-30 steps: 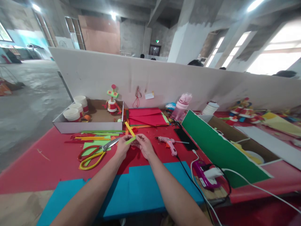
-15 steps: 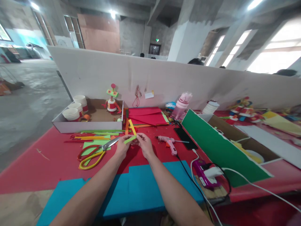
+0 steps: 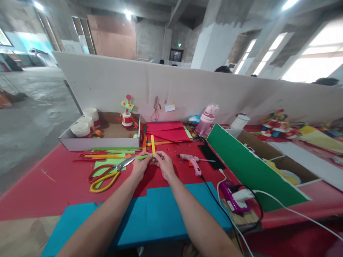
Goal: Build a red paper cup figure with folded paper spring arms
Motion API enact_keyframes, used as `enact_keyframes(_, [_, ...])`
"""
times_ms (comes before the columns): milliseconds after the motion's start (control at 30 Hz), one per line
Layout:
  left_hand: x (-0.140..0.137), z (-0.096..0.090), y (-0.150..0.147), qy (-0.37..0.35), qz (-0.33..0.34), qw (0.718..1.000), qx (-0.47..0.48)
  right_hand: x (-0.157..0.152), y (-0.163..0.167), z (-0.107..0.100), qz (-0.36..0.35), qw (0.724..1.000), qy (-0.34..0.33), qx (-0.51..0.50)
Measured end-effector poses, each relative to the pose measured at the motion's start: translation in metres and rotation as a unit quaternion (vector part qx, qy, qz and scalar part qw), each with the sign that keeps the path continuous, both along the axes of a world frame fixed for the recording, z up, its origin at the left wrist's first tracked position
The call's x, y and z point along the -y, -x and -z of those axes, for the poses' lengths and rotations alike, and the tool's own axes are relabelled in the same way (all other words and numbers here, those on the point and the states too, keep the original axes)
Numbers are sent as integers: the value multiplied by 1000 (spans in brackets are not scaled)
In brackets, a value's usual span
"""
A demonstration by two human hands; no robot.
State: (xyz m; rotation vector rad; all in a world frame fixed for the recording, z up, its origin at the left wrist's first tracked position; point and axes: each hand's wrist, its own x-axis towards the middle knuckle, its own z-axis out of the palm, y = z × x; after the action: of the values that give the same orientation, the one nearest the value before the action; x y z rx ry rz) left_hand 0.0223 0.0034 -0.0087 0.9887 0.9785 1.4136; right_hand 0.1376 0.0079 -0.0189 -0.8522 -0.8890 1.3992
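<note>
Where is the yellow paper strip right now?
In the head view, the yellow paper strip sticks out from between the left hand and right hand, just left of centre, with the red sheets beyond it.

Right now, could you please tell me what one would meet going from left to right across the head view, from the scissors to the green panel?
Scissors → left hand → yellow strip → right hand → pink glue gun → green panel.

The red tabletop (image 3: pixel 48 182) carries an open box (image 3: pixel 107 144) at left, a pink glue gun (image 3: pixel 192 160) right of centre, blue sheets (image 3: pixel 160 210) at bottom centre.
</note>
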Motion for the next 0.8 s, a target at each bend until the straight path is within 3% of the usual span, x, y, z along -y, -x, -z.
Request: enact_keyframes(800, [0,-2,-1,4,-24,999,-30,1,-3,-3,-16,1000,23,5])
